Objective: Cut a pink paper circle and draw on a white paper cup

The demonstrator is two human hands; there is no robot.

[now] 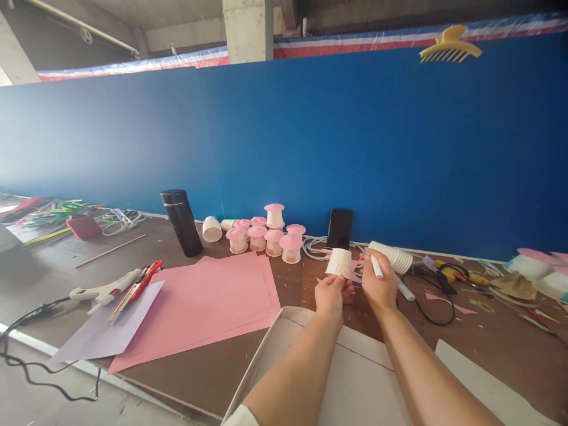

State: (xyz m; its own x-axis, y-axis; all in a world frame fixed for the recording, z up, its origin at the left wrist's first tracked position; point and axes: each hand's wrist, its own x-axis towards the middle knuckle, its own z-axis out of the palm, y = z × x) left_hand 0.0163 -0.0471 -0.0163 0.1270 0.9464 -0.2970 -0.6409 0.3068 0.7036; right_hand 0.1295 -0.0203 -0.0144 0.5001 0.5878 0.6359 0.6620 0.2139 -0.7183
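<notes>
My left hand (331,291) pinches a small white paper cup (339,262), held upside down above the brown table (213,367). My right hand (379,283) is closed round a white marker with a pink end (376,266), its tip close to the cup. Both hands are over the table's middle, just beyond a white cardboard box (284,337). A stack of white paper cups (393,255) lies on its side behind my right hand.
Several pink-topped cup pieces (266,234) stand by the blue wall (284,148). Pink paper sheets (199,302), a glue gun (104,291), a red cutter (137,287), a black flask (181,222), a phone (340,229), cables and scraps lie around.
</notes>
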